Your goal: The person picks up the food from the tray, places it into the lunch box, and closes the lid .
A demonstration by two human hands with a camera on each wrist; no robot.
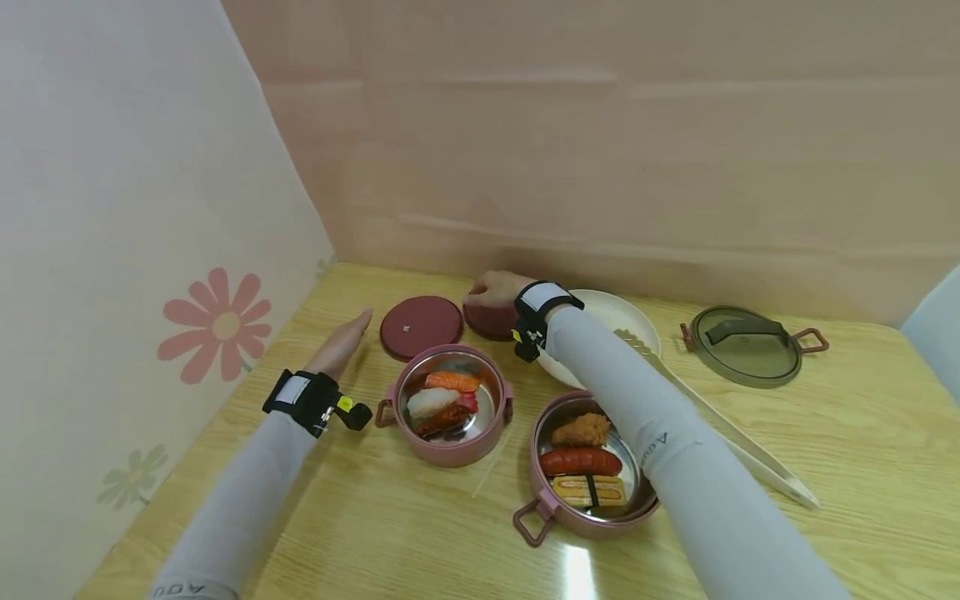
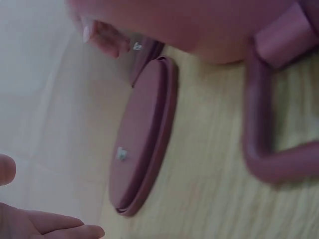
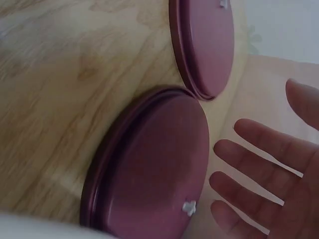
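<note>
My left hand [image 1: 341, 346] is held with straight fingers to the left of a dark red round lid [image 1: 423, 327], holding nothing. Over a second dark red lid [image 1: 491, 322] is my right hand [image 1: 497, 289]; its fingers [image 3: 264, 139] are spread and apart from that lid in the right wrist view. Each lid has a small pale piece on top. Nearer me, a pink pot [image 1: 450, 454] contains a shrimp piece [image 1: 452, 381], a white piece [image 1: 431, 403] and a brown piece [image 1: 444, 420]. Its handle [image 2: 256, 129] looms large in the left wrist view.
A second pink pot [image 1: 592, 527], partly behind my right sleeve, contains fried chicken [image 1: 581, 430], a red sausage [image 1: 581, 461] and a yellow banded piece [image 1: 588, 492]. A white plate [image 1: 611, 312] bears a long pale utensil [image 1: 750, 450]. At right lies a dark see-through lid [image 1: 746, 358].
</note>
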